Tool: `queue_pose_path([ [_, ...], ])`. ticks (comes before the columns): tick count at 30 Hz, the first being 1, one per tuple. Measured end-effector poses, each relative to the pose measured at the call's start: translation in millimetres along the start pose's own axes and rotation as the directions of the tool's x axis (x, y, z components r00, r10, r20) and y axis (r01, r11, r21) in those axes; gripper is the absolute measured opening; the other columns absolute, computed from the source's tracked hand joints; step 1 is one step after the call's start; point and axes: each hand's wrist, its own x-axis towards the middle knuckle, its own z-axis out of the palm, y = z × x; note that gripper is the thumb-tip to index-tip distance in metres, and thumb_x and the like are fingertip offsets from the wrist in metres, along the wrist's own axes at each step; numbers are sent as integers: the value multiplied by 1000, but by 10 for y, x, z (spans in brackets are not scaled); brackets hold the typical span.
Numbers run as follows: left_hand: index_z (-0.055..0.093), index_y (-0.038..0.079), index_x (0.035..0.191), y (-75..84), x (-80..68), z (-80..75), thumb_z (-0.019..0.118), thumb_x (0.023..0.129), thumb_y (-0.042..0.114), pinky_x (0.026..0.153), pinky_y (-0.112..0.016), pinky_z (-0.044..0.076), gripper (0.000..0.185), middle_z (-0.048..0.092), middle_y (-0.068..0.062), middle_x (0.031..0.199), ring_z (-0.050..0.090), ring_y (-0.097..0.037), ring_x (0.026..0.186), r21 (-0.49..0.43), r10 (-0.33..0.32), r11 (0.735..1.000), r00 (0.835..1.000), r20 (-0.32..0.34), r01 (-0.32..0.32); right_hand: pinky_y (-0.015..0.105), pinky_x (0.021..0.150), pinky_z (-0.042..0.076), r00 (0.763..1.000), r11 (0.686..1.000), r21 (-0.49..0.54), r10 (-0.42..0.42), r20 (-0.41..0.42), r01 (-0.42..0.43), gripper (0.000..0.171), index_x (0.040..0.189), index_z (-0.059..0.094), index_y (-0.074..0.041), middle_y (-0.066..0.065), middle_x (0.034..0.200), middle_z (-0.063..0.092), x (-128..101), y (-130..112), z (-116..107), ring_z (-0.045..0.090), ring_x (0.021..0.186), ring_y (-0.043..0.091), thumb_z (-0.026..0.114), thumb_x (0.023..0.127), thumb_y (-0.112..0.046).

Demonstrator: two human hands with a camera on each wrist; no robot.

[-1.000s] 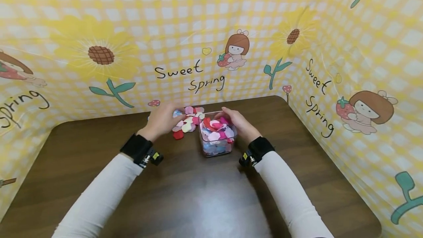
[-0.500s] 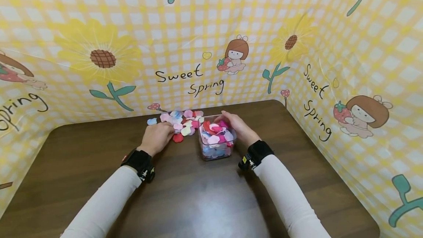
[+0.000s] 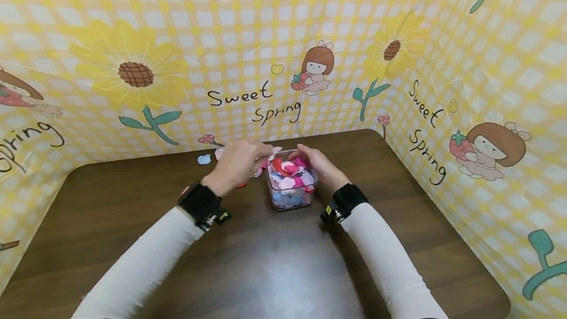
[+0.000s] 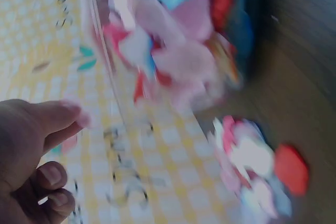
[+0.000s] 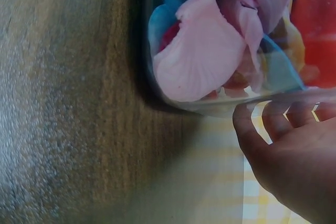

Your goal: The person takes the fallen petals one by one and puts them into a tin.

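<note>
My left hand (image 3: 236, 164) pinches a pale pink artificial flower petal (image 4: 85, 118) between thumb and forefinger, at the left back rim of a clear plastic box (image 3: 291, 190). Inside the box lie many petals (image 3: 288, 169) in pink, red, white and blue. My right hand (image 3: 322, 165) holds the box at its right back side, and the right wrist view shows its fingertips against the clear wall. Loose petals (image 4: 252, 156) lie on the table left of the box, mostly hidden behind my left hand in the head view. The left wrist view is blurred.
A pale blue petal (image 3: 204, 159) lies apart at the far left of the petals. A red petal (image 4: 292, 169) sits at the pile's edge. The brown wooden table (image 3: 266, 265) ends against a yellow checked cloth (image 3: 248, 53) at the back and sides.
My left hand has gone down to the loose petals, taken hold of a pale pink petal, and moved right and up to the box rim. The right hand and box stay in place.
</note>
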Motion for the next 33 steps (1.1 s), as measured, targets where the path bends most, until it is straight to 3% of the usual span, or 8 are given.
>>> queue_pose_path([
  [4, 83, 19, 102, 214, 298, 209, 71, 97, 16, 61, -36, 51, 13, 77, 5, 96, 70, -18, 84, -2, 48, 999, 987, 154, -48, 39, 105, 38, 1000, 1000, 17, 1, -28, -1, 56, 129, 65, 4, 12, 121, 67, 24, 3, 14, 57, 113, 22, 40, 109, -43],
  [10, 81, 19, 93, 363, 532, 473, 68, 95, 10, 68, -40, 52, 16, 74, 2, 90, 67, -20, 85, -6, 23, 1000, 929, 369, -22, 29, 86, 44, 999, 999, 28, -44, -23, 44, 53, 120, 67, 6, 2, 97, 70, 46, 25, 8, 59, 93, 16, 39, 110, -38],
  [13, 82, 17, 98, 352, 525, 450, 68, 95, 10, 75, -42, 54, 16, 75, 1, 97, 68, -21, 91, -46, 19, 999, 919, 393, -1, 29, 83, 44, 998, 998, 26, -60, -22, 60, 52, 113, 69, 4, -1, 91, 69, 49, 20, 11, 59, 89, 16, 40, 110, -38],
  [18, 80, 14, 108, 227, 486, 209, 66, 100, 14, 73, -39, 53, 16, 76, -1, 99, 66, -21, 87, -158, 68, 987, 944, 322, -17, 36, 99, 41, 999, 998, 37, -45, -16, 45, 54, 119, 69, 3, 7, 109, 71, 37, 22, -18, 60, 103, 19, 40, 109, -41],
  [21, 79, 12, 112, 69, 401, -9, 67, 100, 15, 74, -39, 54, 17, 76, -4, 104, 69, -22, 93, -154, 38, 988, 964, 264, 3, 45, 108, 37, 999, 999, 29, -30, 17, 30, 59, 126, 68, 1, 12, 124, 69, 16, -3, -36, 60, 117, 25, 38, 109, -46],
  [23, 78, 12, 114, -73, 293, -117, 69, 98, 16, 77, -39, 54, 19, 76, -5, 111, 69, -23, 100, -109, -20, 993, 970, 242, 47, 49, 111, 34, 999, 1000, 11, -22, 28, 21, 61, 127, 68, 0, 13, 130, 67, 3, -15, -46, 57, 123, 28, 36, 108, -48],
  [27, 77, 10, 114, -366, -15, -159, 71, 96, 16, 78, -44, 54, 20, 74, -8, 115, 68, -28, 105, -44, -158, 983, 947, 279, 177, 50, 114, 32, 1000, 1000, -4, 2, 20, -2, 60, 128, 67, 0, 15, 133, 66, -14, -24, -48, 55, 127, 30, 36, 109, -48],
  [33, 77, 9, 112, -717, -409, 82, 73, 93, 14, 75, -50, 56, 20, 74, -11, 110, 69, -29, 98, 82, -296, 955, 901, 317, 285, 51, 114, 31, 1000, 1000, -9, 2, 9, -2, 61, 128, 68, -1, 14, 132, 66, -13, 6, 28, 55, 127, 30, 36, 108, -49],
])
